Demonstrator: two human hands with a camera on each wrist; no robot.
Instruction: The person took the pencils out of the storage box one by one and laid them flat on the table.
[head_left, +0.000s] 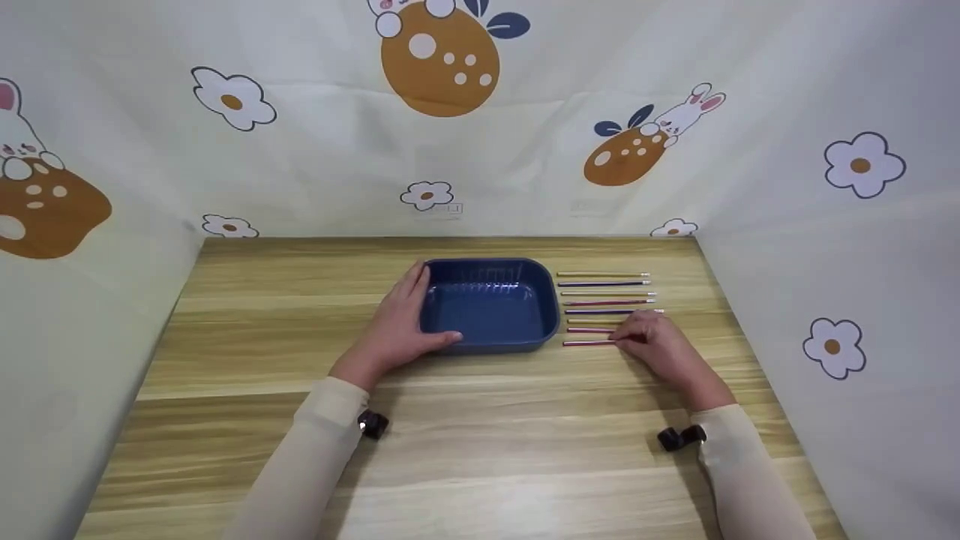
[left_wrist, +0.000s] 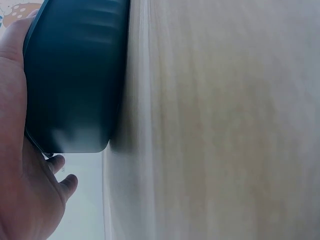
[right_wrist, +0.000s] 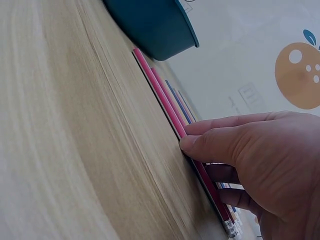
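Note:
A deep blue rectangular dish [head_left: 510, 347] stands on the wooden table. My left hand [head_left: 394, 330] holds it at the left side, thumb over the near rim and the other fingers along the left wall. To its right, several pencils lie in a row, erasers pointing right. My right hand [head_left: 660, 349] pinches the nearest one, a pink pencil [right_wrist: 160, 92], between thumb and index finger, close to the table. In the right wrist view its white eraser end [right_wrist: 230, 227] shows below the fingers. The hand partly covers the neighbouring pencils.
Beyond the hand lie more pencils, among them a purple pencil [head_left: 604, 283] and a yellow pencil [head_left: 600, 274]. A pale patterned curtain [head_left: 322, 165] encloses the table [head_left: 480, 450] at the back and sides. Each wrist wears a small black camera [head_left: 373, 424].

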